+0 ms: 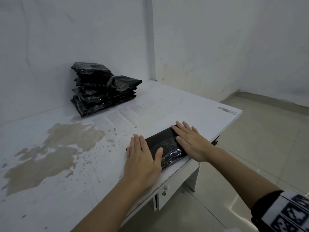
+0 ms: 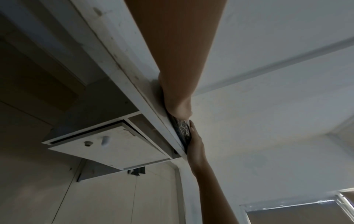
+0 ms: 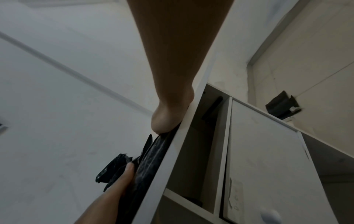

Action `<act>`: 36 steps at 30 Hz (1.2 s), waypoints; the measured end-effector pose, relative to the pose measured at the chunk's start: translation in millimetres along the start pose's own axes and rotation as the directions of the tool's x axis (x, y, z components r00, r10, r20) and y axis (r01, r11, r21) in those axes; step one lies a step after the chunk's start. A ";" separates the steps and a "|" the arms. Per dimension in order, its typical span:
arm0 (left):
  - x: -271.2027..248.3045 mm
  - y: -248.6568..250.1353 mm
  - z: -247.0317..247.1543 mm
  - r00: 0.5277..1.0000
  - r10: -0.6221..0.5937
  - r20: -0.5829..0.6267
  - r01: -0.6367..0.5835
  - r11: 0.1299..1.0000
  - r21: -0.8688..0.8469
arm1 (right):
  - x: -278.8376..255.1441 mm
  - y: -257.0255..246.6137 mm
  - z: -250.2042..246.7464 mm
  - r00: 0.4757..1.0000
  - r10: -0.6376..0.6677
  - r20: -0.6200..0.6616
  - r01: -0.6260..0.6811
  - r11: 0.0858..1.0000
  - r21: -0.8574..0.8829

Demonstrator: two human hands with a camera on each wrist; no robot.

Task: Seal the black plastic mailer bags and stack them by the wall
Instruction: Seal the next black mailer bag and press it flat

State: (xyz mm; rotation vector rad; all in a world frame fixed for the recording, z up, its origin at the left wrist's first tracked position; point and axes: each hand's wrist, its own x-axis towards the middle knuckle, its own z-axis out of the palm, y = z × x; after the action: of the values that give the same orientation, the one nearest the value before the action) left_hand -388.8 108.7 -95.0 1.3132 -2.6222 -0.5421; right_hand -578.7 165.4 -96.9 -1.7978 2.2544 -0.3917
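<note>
— Left grip [image 1: 142, 155]?
— Flat, palm down, fingers straight and together, thumb out, lower centre of the frame.
— Right grip [image 1: 189, 140]?
— Flat too, fingers spread, right of centre. Both forearms bare, reaching from the lower edge.

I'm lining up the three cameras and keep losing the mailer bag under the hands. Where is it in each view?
Head: the mailer bag lies flat at the table's near edge, lower centre, left hand and right hand pressing its ends.
Left wrist: a thin dark sliver at centre right, seen edge-on.
Right wrist: a dark strip at lower centre, along the table edge.
Shared landmark: the white table edge.
</note>
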 end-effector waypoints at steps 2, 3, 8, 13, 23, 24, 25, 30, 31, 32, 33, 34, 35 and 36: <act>-0.1 -8.1 -6.2 0.996 0.063 0.061 -0.063 0.998 -0.004 | -0.3 3.8 -3.1 0.999 -0.018 0.039 0.018 1.000 -0.004; -1.6 -13.0 -10.8 0.990 0.099 0.095 -0.100 0.995 0.007 | -0.7 4.2 -4.3 0.998 -0.030 0.047 0.030 1.000 -0.001; -6.0 -34.8 -17.7 0.941 0.329 0.077 -0.337 0.929 0.155 | -3.2 0.2 2.3 0.998 0.052 -0.041 -0.058 0.984 -0.169; 1.5 -30.0 -17.0 0.746 0.661 0.083 -0.641 0.678 0.360 | -10.1 -6.6 8.0 0.921 -0.294 -0.254 0.227 0.938 -0.262; 11.4 -11.8 -15.6 0.714 0.694 -0.092 -0.687 0.720 0.098 | -8.1 2.7 9.2 0.941 -0.262 -0.212 0.279 0.959 0.052; 15.6 -10.8 -13.8 0.693 0.714 -0.103 -0.710 0.700 0.078 | -7.6 2.5 9.1 0.939 -0.249 -0.237 0.275 0.958 0.084; 19.6 -10.3 -12.5 0.679 0.729 -0.091 -0.727 0.684 0.055 | -7.7 2.4 8.1 0.943 -0.202 -0.264 0.246 0.958 0.146; 30.6 -13.8 -13.3 0.723 0.691 0.015 -0.687 0.720 -0.100 | -5.1 27.3 -8.8 0.694 0.440 -0.570 -0.069 0.829 0.555; 31.0 -15.7 -9.6 0.724 0.690 -0.015 -0.686 0.718 -0.114 | -3.6 39.7 -11.5 0.557 0.552 -0.621 -0.123 0.794 0.596; 30.8 -17.2 -5.0 0.720 0.691 -0.063 -0.693 0.712 -0.114 | -2.0 52.6 -14.7 0.434 0.637 -0.637 -0.155 0.750 0.643; 29.8 -17.9 -0.6 0.713 0.692 -0.114 -0.701 0.705 -0.109 | 0.0 65.1 -18.0 0.345 0.702 -0.623 -0.179 0.701 0.690; 28.2 -18.9 3.9 0.706 0.689 -0.165 -0.707 0.699 -0.105 | 2.6 77.2 -22.0 0.296 0.751 -0.590 -0.212 0.654 0.726; 27.0 -19.8 8.2 0.696 0.686 -0.213 -0.715 0.691 -0.109 | 5.4 88.3 -27.2 0.287 0.783 -0.551 -0.266 0.618 0.740; 26.1 -20.8 11.5 0.684 0.684 -0.251 -0.723 0.681 -0.113 | 8.5 97.9 -32.5 0.314 0.803 -0.507 -0.337 0.594 0.731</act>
State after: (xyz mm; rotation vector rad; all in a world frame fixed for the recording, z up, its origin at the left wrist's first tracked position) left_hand -392.6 79.3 -114.2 0.1918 -2.5400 -0.4920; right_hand -681.1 179.9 -100.6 -0.3135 2.7228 -1.7429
